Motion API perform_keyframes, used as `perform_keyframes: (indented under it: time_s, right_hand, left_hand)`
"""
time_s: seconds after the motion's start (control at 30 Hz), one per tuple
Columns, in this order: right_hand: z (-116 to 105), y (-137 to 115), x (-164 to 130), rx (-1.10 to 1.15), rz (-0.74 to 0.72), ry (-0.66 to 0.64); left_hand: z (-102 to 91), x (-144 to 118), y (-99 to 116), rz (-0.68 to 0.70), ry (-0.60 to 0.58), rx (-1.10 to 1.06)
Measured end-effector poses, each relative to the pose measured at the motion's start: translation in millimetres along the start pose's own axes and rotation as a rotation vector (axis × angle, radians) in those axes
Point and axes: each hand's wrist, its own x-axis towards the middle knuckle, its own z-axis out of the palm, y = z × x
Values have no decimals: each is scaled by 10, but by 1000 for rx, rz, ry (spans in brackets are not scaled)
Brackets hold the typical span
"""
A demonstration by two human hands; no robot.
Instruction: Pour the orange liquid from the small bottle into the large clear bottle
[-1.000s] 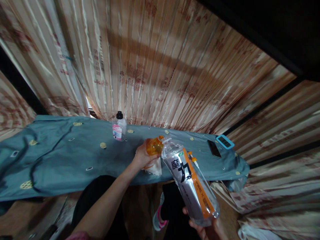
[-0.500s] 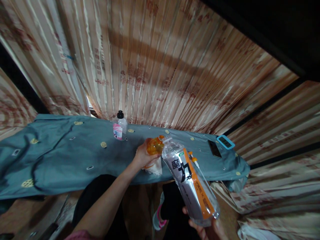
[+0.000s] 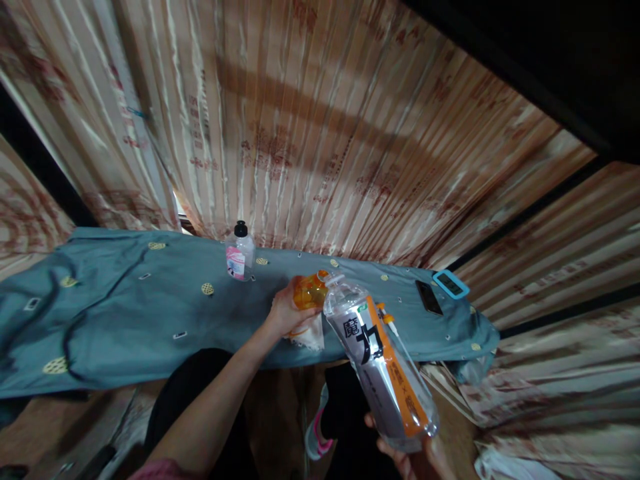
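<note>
My left hand (image 3: 285, 311) is closed around a small see-through orange bottle (image 3: 309, 292), tilted with its mouth to the right. My right hand (image 3: 407, 457) grips the base of a large clear plastic bottle (image 3: 381, 367) with a silver and orange label. That bottle leans up and left, its uncapped neck meeting the orange bottle's mouth. Whether liquid passes between them I cannot tell. Under my left hand a white cloth or tissue (image 3: 309, 335) lies on the bed sheet. An orange-tipped pump or nozzle (image 3: 387, 317) with a pale tube shows beside the large bottle.
A clear bottle with a black cap and pink label (image 3: 240, 253) stands on the blue-green sheet (image 3: 125, 300). To the right lie a dark phone (image 3: 429, 297) and a light-blue framed digital clock (image 3: 451, 285). Patterned curtains (image 3: 300, 133) hang behind and at the sides.
</note>
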Motion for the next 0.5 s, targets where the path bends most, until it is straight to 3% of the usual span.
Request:
perform_keyframes:
  time_s: [0.5]
  right_hand:
    - [-26,-26,24,-19,-12,-7]
  left_hand:
    - [7,1,-36,7,4,-2]
